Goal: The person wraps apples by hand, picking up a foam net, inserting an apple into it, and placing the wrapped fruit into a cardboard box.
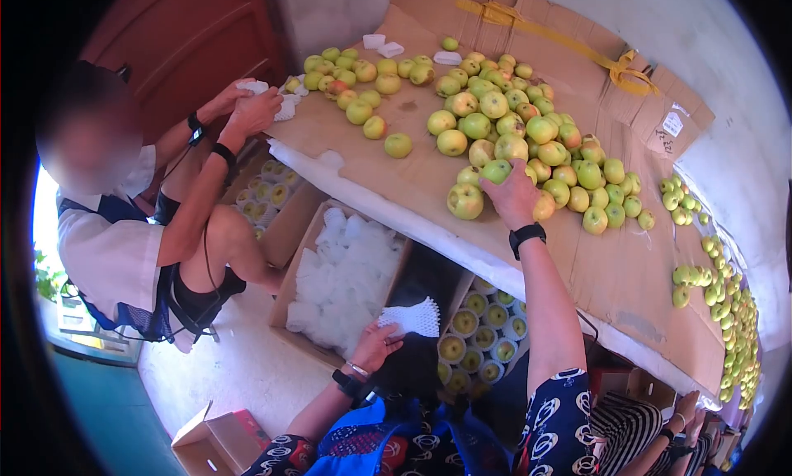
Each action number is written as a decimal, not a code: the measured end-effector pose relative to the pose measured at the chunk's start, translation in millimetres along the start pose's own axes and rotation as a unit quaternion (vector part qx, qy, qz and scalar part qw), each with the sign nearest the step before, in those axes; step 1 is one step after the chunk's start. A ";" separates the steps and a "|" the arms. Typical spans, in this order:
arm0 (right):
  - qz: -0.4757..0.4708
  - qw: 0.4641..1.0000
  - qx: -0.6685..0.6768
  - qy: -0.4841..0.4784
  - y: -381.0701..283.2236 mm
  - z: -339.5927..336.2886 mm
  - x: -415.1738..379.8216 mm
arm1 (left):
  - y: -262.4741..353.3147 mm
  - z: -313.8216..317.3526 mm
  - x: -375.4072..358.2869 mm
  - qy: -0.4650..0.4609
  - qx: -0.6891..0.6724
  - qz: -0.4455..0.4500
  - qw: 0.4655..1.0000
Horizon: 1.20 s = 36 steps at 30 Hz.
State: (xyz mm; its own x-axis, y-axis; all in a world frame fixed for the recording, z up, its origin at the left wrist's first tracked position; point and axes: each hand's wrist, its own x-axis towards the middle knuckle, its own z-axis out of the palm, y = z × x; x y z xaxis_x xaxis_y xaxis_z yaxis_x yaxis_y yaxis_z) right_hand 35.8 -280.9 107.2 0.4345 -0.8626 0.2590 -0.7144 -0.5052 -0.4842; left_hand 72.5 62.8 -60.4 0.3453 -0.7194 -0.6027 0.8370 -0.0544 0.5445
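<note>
My right hand (pixel 516 197) reaches onto the cardboard-covered table (pixel 396 183) and has its fingers closed round a green apple (pixel 497 172) at the near edge of a large pile of apples (pixel 544 129). Low in front of me, my left hand (pixel 375 348) pinches one end of a white foam net sleeve (pixel 415 318), whose other end flares out to the right. The sleeve looks empty. Beside that hand stands a carton (pixel 285 311) heaped with white foam nets (pixel 342 270).
Net-wrapped apples (pixel 483 332) fill a box under the table edge. At left, a seated co-worker (pixel 124 245) handles a white foam net (pixel 287 106). More apples (pixel 734 327) lie far right, near another person's hands (pixel 689 410). An open carton (pixel 219 443) sits on the floor.
</note>
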 end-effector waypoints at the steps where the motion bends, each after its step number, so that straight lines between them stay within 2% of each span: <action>1: -0.015 0.999 0.045 0.010 0.7 -1.7 -1.5 | -0.2 1.8 -0.4 0.001 0.006 0.005 1.000; 3: -0.033 0.995 0.088 0.022 4.1 -7.9 -9.7 | 0.6 5.9 -1.9 0.001 0.010 0.011 1.000; 5: -0.118 0.932 0.337 0.062 10.7 -16.5 -31.0 | 4.6 11.5 -3.3 -0.022 0.021 0.040 0.999; 6: -0.117 0.933 0.336 0.062 10.8 -26.1 -46.0 | 7.4 15.3 -3.3 -0.022 0.021 0.039 0.999; 7: -0.058 0.863 0.501 -0.018 14.3 -37.1 -65.0 | 10.2 19.4 -3.0 -0.025 0.015 0.043 0.999; 8: 0.010 0.756 0.647 -0.095 17.8 -47.8 -86.8 | 9.9 21.2 -5.1 -0.024 0.010 0.042 0.999; 9: 0.032 0.736 0.668 -0.105 22.1 -56.1 -106.2 | 9.8 22.1 -6.5 -0.072 -0.027 0.056 0.995; 10: 0.041 0.736 0.669 -0.099 29.5 -56.9 -123.3 | 11.0 26.1 -7.3 -0.071 -0.022 0.047 0.996; 13: 0.091 0.663 0.731 -0.136 54.1 -54.2 -168.3 | 19.7 46.2 -12.7 -0.103 -0.073 0.017 0.992; 15: 0.106 0.659 0.731 -0.142 69.7 -45.2 -197.8 | 18.4 56.1 -12.5 -0.152 -0.079 0.006 0.985; 18: 0.111 0.650 0.737 -0.148 76.3 -45.9 -224.9 | 20.8 80.1 -18.0 -0.159 -0.041 0.018 0.986; 20: 0.126 0.559 0.808 -0.138 74.2 -52.6 -235.3 | 18.2 85.0 -20.4 -0.160 -0.029 0.011 0.987; 21: 0.128 0.558 0.810 -0.131 78.1 -50.9 -239.0 | 16.2 87.1 -21.4 -0.163 -0.023 0.018 0.986; 23: 0.079 0.633 0.766 -0.086 85.2 -41.9 -246.0 | 11.4 88.3 -23.1 -0.165 -0.011 0.023 0.986; 27: 0.071 0.623 0.769 -0.124 94.4 -41.5 -254.1 | 4.9 85.0 -26.4 -0.126 -0.004 0.018 0.992; 29: 0.063 0.668 0.728 -0.140 93.4 -39.2 -257.3 | 1.2 88.9 -27.7 -0.126 0.000 0.004 0.992; 32: 0.074 0.682 0.713 -0.145 88.0 -36.5 -261.9 | 3.5 96.9 -33.3 -0.121 0.026 0.013 0.992; 33: 0.075 0.705 0.691 -0.144 88.9 -33.4 -262.3 | 3.8 99.6 -34.4 -0.138 0.042 0.014 0.989; 34: 0.075 0.704 0.692 -0.140 91.0 -31.7 -262.4 | 3.1 101.9 -34.6 -0.155 0.059 0.015 0.986; 36: 0.100 0.629 0.746 -0.196 93.6 -30.6 -264.4 | 2.8 102.0 -33.2 -0.156 0.083 0.015 0.984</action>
State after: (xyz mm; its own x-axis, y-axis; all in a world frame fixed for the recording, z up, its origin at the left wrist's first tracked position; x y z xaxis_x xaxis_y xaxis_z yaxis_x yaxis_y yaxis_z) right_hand -162.8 -100.9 19.0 0.7283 -0.6851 -0.0155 0.4060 0.4496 -0.7956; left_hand 20.1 15.9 20.7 0.2004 -0.8986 -0.3902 0.7382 -0.1233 0.6632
